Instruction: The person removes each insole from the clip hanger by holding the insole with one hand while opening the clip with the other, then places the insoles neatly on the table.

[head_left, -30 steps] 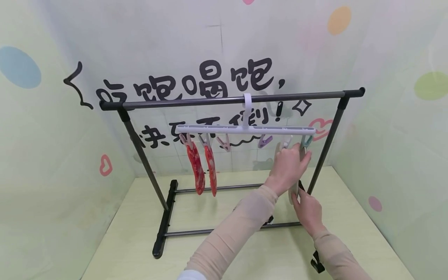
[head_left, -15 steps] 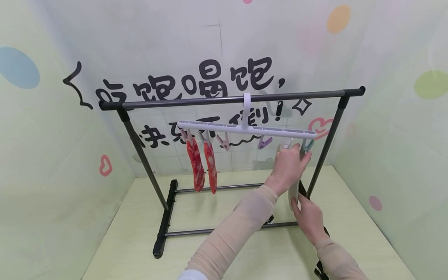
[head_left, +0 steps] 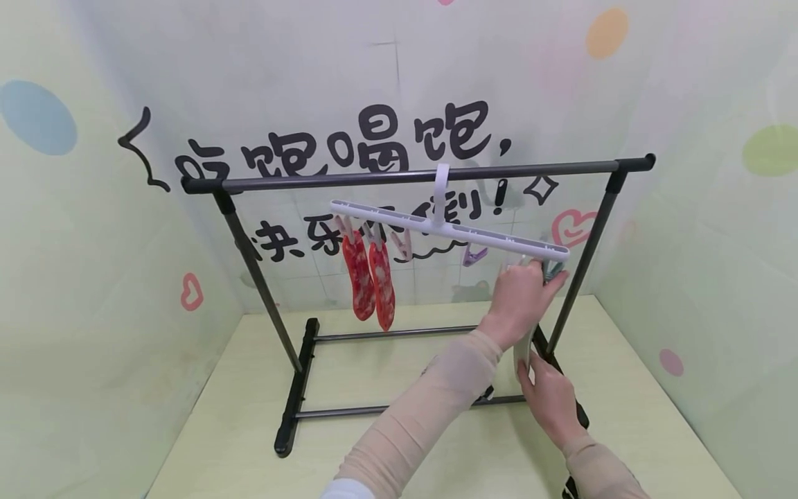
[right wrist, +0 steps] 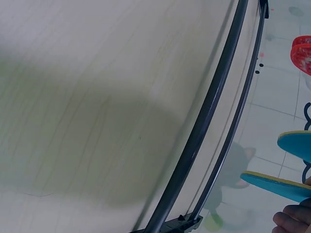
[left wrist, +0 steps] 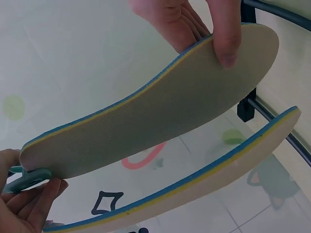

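Observation:
My left hand [head_left: 519,299] is at the right end of the lilac hanger [head_left: 405,220], pinching a teal clothespin [left wrist: 29,179] at the end of an insole [left wrist: 146,111]. My right hand [head_left: 551,402] pinches that insole near its other end, thumb on the beige face. A second insole [left wrist: 194,189], blue and yellow along its edge, hangs beside it. In the right wrist view the insoles' blue faces show, and one insole [right wrist: 274,185] touches my fingers [right wrist: 291,221]. My left hand hides most of the clips there in the head view.
The hanger hooks over the bar of a black rack [head_left: 312,181] on a pale table [head_left: 212,430]. Two red-and-white sausages [head_left: 383,287] hang in clips at its left. A pink clip [head_left: 404,244] and a purple clip [head_left: 475,255] hang with nothing in them.
The hanger has tilted, its right end sinking and its left end rising. The sausages have risen and shifted right. My hands keep their grips, having moved slightly downward.

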`<state>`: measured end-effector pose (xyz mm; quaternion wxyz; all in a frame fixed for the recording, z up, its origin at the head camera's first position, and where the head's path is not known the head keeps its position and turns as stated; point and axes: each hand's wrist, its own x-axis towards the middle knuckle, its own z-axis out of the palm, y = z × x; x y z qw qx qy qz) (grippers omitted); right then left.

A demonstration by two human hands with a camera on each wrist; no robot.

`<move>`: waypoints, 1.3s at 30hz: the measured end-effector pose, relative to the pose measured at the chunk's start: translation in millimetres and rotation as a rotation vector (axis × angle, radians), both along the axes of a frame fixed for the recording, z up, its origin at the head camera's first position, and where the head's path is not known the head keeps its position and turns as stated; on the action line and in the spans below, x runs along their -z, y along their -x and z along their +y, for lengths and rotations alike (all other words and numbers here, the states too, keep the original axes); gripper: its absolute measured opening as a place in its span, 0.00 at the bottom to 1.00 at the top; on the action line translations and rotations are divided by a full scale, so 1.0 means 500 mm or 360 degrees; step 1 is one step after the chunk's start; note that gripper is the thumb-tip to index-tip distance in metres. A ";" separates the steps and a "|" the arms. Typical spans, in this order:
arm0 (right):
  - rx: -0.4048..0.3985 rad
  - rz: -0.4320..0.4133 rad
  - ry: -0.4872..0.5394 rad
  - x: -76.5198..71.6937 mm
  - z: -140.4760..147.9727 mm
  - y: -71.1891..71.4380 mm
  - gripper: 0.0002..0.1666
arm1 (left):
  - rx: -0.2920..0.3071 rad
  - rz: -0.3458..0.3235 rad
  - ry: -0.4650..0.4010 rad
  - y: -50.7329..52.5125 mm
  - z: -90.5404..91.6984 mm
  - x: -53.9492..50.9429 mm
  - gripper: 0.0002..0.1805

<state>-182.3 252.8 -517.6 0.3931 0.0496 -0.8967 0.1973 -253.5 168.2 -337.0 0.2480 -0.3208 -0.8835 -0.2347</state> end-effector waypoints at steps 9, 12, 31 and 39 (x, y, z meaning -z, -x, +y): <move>-0.0006 0.0031 0.0000 0.003 0.000 0.001 0.11 | -0.0109 0.0084 0.0087 -0.001 0.004 0.002 0.21; 0.0002 0.0034 0.0001 0.005 -0.001 0.001 0.12 | -0.0096 0.0046 0.0060 -0.001 0.004 0.001 0.20; 0.0022 0.0055 0.0072 0.025 -0.001 -0.010 0.05 | 0.0000 0.0056 0.0000 0.004 -0.004 -0.001 0.19; 0.0095 -0.0067 0.0121 0.032 0.017 -0.039 0.04 | -0.0027 0.0070 0.0032 0.004 -0.004 0.008 0.22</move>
